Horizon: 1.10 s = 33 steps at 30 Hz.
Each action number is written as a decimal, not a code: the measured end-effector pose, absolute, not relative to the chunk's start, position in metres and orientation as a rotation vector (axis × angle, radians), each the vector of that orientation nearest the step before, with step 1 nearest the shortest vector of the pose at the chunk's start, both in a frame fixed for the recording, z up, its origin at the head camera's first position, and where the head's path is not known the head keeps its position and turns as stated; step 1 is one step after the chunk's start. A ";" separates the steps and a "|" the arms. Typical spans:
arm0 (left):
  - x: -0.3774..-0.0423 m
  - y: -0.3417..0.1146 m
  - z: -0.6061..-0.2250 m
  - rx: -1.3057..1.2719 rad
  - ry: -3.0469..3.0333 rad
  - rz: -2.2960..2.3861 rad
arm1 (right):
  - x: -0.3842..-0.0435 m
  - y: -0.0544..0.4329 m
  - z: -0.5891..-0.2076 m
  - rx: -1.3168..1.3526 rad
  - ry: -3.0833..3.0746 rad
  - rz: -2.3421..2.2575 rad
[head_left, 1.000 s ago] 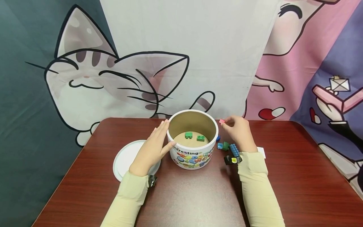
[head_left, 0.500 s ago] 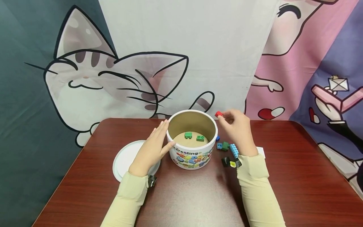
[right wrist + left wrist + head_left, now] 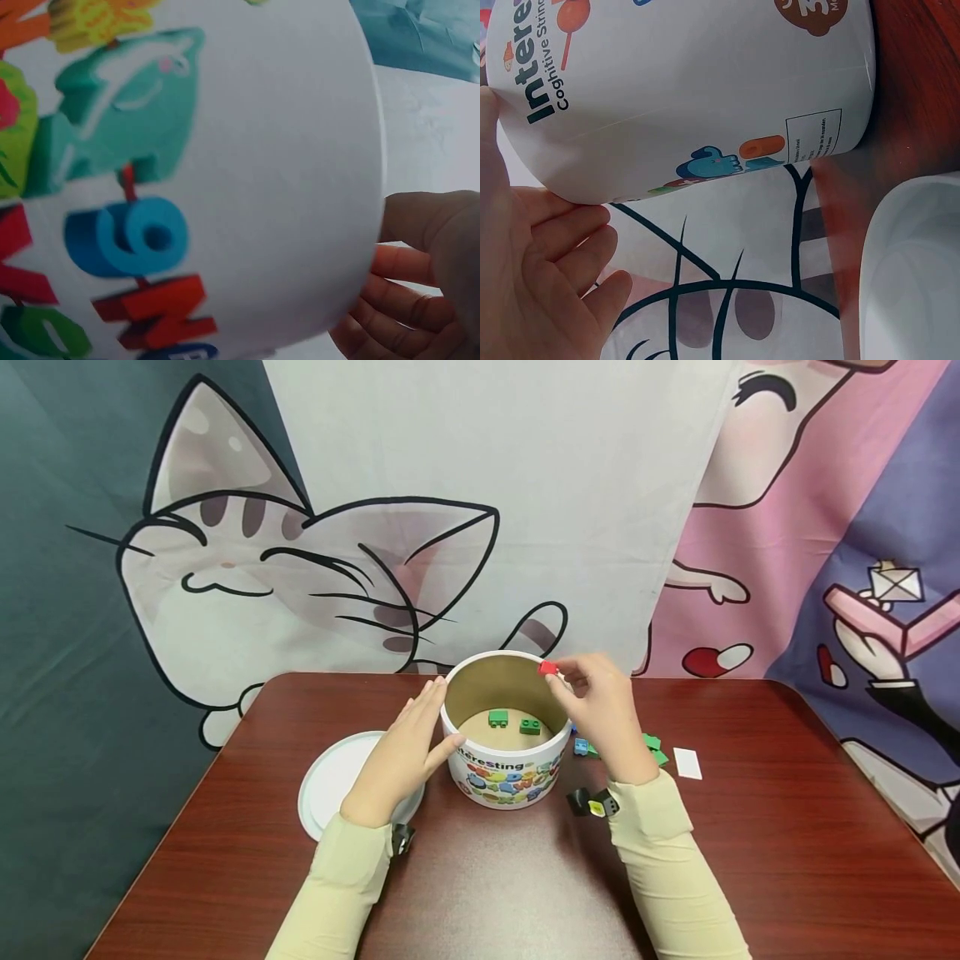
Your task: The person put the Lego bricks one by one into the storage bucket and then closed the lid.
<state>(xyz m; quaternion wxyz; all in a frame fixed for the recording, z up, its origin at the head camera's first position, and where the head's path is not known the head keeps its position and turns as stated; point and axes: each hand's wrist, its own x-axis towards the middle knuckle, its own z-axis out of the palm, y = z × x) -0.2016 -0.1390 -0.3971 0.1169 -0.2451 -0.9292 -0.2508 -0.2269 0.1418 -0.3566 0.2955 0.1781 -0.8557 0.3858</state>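
A round white tub (image 3: 510,777) with colourful printing stands in the middle of the table, open at the top. Two green building blocks (image 3: 498,718) lie on its floor. My left hand (image 3: 405,752) rests against the tub's left side and rim with fingers extended; the left wrist view shows its fingers (image 3: 577,240) touching the wall. Over the right part of the rim, my right hand (image 3: 603,710) pinches a red building block (image 3: 548,667) between thumb and fingertips. In the right wrist view the tub wall (image 3: 285,165) hides that block.
A white round lid (image 3: 330,785) lies left of the tub, partly under my left forearm. Blue blocks (image 3: 581,747) and green blocks (image 3: 654,747) lie right of the tub, partly hidden by my right hand. Beyond them is a white card (image 3: 687,763).
My right hand has lifted the red block from beside the tub and carried it left, over the rim. The left hand and the tub have stayed where they were.
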 end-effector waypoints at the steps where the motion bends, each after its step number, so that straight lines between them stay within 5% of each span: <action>1: -0.202 -0.139 -0.397 -0.718 -2.720 -0.736 | -0.227 0.141 -0.357 0.484 -2.282 1.020; 18: -0.202 -0.138 -0.396 -0.707 -2.722 -0.752 | -0.231 0.139 -0.361 0.510 -2.273 0.986; 33: -0.204 -0.139 -0.397 -0.710 -2.722 -0.752 | -0.244 0.177 -0.366 0.261 -2.365 1.074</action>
